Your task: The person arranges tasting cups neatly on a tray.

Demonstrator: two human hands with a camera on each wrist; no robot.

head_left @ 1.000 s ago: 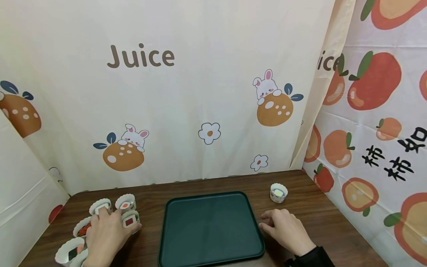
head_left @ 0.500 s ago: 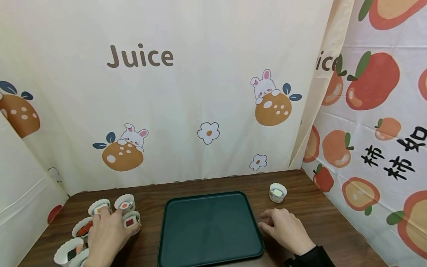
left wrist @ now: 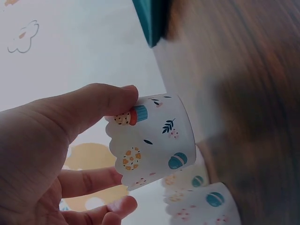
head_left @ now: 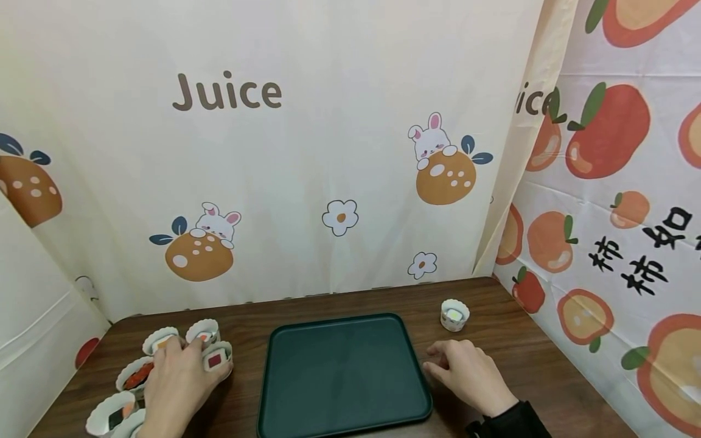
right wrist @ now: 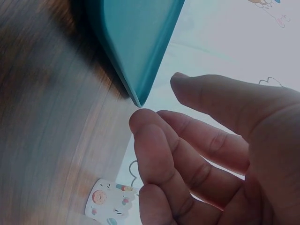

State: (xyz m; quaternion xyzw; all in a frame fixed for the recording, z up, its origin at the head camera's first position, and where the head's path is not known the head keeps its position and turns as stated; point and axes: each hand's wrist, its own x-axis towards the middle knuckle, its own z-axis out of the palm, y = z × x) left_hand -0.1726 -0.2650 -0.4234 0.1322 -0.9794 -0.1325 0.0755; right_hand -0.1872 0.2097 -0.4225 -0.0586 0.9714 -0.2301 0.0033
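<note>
My left hand (head_left: 177, 380) pinches a white paper baking cup (left wrist: 152, 140) between thumb and fingers. That cup has a scalloped rim and printed cupcakes and leaves; the head view shows a sushi roll (head_left: 215, 359) with a dark red centre in it. Several similar cups stand around this hand: one with an orange-centred roll (head_left: 204, 337) behind, another with a red-orange topping (head_left: 138, 376) to the left, one with a dark-banded piece (head_left: 117, 417) at the front left. Beside the tray's right edge, my right hand (head_left: 465, 372) holds nothing, its fingers loosely curled.
A dark green rectangular tray (head_left: 342, 377) lies on the brown wooden table (head_left: 526, 359) between the hands. Beyond my right hand stands one more paper cup (head_left: 454, 315) with a pale yellow-green piece in it. Printed cloth curtains (head_left: 339, 152) border the table.
The cup in my left hand has shifted slightly up and to the right. My right hand has stayed in place by the tray, and the head view has turned a little.
</note>
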